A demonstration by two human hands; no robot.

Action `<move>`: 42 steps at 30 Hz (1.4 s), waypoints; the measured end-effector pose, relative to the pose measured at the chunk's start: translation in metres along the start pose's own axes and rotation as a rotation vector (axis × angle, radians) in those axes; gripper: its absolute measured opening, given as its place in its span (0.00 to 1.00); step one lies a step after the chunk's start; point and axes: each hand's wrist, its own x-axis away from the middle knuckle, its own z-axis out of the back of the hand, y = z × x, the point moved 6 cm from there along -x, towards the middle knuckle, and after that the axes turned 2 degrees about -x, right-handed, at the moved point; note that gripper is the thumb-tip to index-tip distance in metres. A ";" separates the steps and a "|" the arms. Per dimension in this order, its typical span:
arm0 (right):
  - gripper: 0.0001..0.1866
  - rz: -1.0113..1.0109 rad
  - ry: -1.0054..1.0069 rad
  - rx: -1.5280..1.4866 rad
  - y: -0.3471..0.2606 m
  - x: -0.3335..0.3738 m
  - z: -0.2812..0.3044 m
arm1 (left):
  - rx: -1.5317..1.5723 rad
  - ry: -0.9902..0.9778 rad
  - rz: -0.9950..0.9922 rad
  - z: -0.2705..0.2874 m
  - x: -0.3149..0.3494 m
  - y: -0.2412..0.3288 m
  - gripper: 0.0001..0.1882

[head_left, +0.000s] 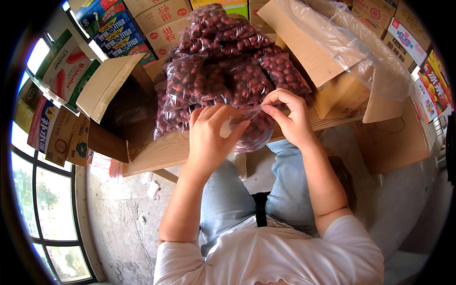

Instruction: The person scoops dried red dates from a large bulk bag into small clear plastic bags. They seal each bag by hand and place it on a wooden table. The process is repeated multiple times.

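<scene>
Both hands pinching the top edge of a clear bag of red dates at the desk edge.

Left hand grip closed on the bag of red dates, fingers along its upper strip; right hand grip also closed on that strip, thumb and fingertips pinched. Bag sits at the front edge of the wooden desk, above the person's knees. Behind it, touching: pile of filled date bags. Open cardboard box to the left, plastic-lined box to the right. Stacked cartons at the back.
</scene>
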 end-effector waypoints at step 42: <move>0.13 -0.277 0.030 -0.471 0.027 0.018 0.017 | -0.027 -0.079 -0.130 -0.014 -0.015 0.017 0.16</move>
